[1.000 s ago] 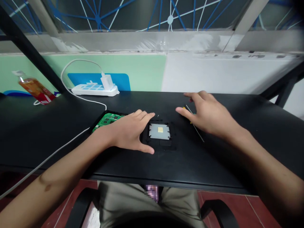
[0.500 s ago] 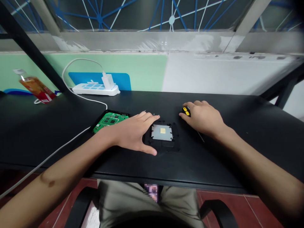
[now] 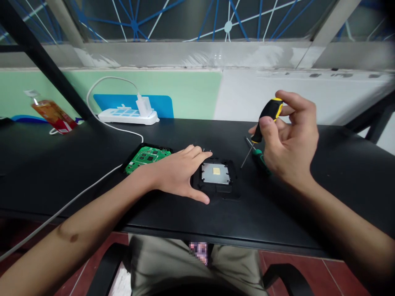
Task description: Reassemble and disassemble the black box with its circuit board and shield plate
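My right hand (image 3: 294, 142) is raised above the desk, its fingers closed round the handle of a black-and-yellow screwdriver (image 3: 268, 116). The thin shaft points down and slightly left, its tip right of a black plastic cover (image 3: 220, 190). On that cover sits a silver metal plate (image 3: 208, 176) with a pale yellow pad (image 3: 216, 171) in its middle. My left hand (image 3: 182, 170) lies at the cover's left edge, fingers stretched out and thumb apart. A second screwdriver, green and black (image 3: 258, 155), lies on the desk partly behind my right hand.
A green circuit board (image 3: 146, 158) in a black casing lies left of my left hand. Behind it are a white power strip (image 3: 128, 117) with a charger (image 3: 143, 105) and a white cable (image 3: 89, 92). A drink bottle (image 3: 54, 115) stands at the back left.
My right hand has lifted the black-and-yellow screwdriver off the desk and turned it tip down. The green screwdriver has come into sight. My left hand stays at the cover.
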Demonstrator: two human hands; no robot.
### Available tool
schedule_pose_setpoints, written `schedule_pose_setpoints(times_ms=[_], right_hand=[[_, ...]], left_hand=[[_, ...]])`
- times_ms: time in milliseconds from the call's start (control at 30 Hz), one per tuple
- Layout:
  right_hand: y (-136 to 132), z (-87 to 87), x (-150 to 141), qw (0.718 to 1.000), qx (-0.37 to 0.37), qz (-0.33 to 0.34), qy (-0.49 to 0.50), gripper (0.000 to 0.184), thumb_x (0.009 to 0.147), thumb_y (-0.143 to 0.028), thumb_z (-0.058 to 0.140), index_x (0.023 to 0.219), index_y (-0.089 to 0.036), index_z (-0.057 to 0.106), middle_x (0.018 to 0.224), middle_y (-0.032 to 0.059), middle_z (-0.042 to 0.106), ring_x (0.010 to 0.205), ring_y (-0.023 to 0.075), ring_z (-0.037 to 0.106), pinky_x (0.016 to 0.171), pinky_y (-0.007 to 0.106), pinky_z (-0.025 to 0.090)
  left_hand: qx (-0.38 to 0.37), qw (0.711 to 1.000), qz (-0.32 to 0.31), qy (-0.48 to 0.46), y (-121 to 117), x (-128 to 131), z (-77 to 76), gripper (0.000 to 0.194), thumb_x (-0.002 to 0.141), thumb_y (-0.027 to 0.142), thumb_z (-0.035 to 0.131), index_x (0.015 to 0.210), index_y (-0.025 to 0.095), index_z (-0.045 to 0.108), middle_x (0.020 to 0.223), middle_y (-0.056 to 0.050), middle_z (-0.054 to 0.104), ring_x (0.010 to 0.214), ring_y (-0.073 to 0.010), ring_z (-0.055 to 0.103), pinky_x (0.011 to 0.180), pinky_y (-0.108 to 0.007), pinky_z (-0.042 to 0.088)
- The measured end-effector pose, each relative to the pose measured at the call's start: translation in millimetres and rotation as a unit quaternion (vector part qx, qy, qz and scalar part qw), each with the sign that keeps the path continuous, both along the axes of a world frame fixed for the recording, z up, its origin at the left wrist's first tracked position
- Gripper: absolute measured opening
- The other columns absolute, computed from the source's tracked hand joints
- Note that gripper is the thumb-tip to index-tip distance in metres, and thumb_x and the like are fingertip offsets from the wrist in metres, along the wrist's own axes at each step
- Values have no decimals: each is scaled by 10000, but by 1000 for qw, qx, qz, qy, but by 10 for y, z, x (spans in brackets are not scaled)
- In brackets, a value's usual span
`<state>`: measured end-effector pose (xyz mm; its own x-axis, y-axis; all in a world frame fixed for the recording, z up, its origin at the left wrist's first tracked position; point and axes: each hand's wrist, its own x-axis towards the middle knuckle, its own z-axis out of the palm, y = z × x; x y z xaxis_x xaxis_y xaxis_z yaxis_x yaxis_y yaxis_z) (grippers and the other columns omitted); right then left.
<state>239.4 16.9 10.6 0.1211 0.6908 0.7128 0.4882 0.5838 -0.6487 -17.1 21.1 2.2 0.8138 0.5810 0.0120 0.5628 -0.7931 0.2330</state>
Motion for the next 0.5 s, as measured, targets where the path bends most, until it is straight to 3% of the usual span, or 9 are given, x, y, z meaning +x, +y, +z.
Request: schedule_pose_setpoints(times_ms=[167,300,500], right_hand=[[-15,-47,-111,999,36,26,31,410,912,-455,666,1288,-408,509,1326,56,517,836,198,715,836,491,675],[-17,-55,-130,1000,5,14,3,455,917,-493,629,1328,-404,457,1363,76,525,855,226,712,878,536,671],[11,-64,-147,996,54,62,35,401,892,-387,699,1251,-365,523,1280,48,515,775,153,674,845,486,674]], left_hand=[[-9,1000,-3,-4,-13,14,-1,1182,763,787,738,1596,63,316,1480,-211,493,1401,-388,430,1202,-512,376],[-14,1000,2,3,-20,28,7,1199,758,786,743,1600,51,308,1472,-216,489,1390,-385,430,1191,-486,383],[-14,1000,1,-5,-20,30,3,1187,751,779,752,1598,69,319,1471,-211,494,1400,-393,428,1199,-515,380]])
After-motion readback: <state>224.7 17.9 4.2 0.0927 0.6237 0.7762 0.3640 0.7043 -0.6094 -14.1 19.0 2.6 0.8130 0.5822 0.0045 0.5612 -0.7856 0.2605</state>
